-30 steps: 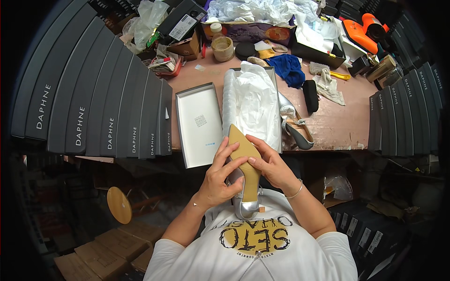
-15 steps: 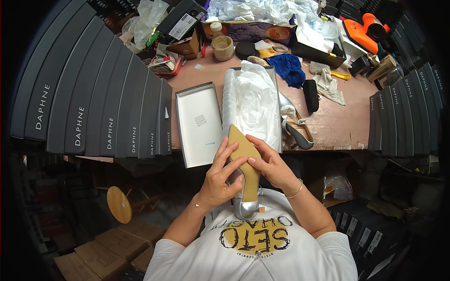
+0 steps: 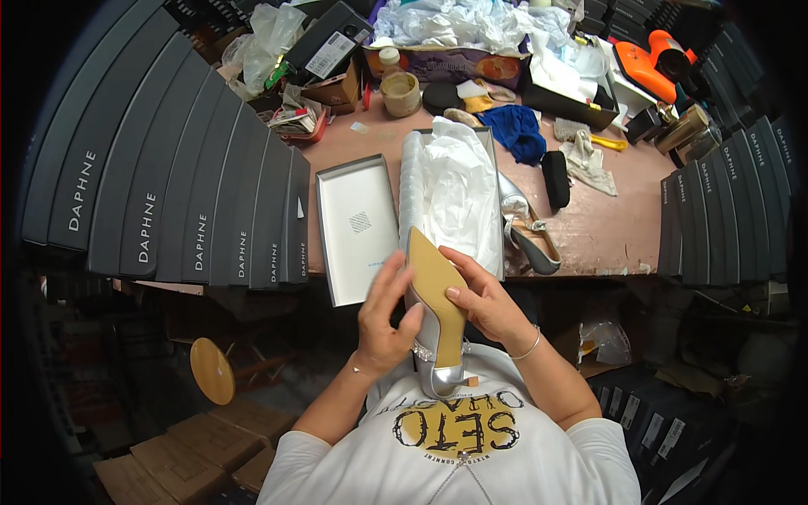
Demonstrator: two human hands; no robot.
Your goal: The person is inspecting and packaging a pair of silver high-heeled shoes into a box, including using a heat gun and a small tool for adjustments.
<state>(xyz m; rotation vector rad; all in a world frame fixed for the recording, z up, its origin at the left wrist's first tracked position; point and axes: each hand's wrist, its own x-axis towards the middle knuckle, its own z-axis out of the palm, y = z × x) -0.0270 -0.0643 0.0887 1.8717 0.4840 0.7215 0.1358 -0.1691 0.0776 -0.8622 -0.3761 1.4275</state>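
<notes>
A silver pointed-toe high-heeled shoe (image 3: 438, 307) is turned with its tan sole up, toe away from me and heel close to my shirt. My right hand (image 3: 484, 299) grips it along the right edge, thumb on the sole. Beside its left edge, my left hand (image 3: 387, 316) has its fingers apart and slightly blurred, holding nothing. Beyond the toe, an open shoebox (image 3: 494, 181) holds white tissue paper (image 3: 454, 189) and a bubble-wrap roll (image 3: 411, 181). Its grey-rimmed lid (image 3: 358, 231) lies inside-up to the left. Another silver shoe (image 3: 532, 240) lies right of the box.
Dark shoebox stacks (image 3: 177, 168) flank the table (image 3: 602, 240) at left, with more boxes (image 3: 732, 198) at right. Farther back are a jar (image 3: 401, 94), a blue cloth (image 3: 514, 133), a black sponge-like block (image 3: 555, 179), a yellow-handled brush (image 3: 608, 142) and an orange tool (image 3: 646, 71).
My left hand has come off the sole, its fingers lifting and spreading to the left. The right hand keeps its hold, and the shoe stays in nearly the same place.
</notes>
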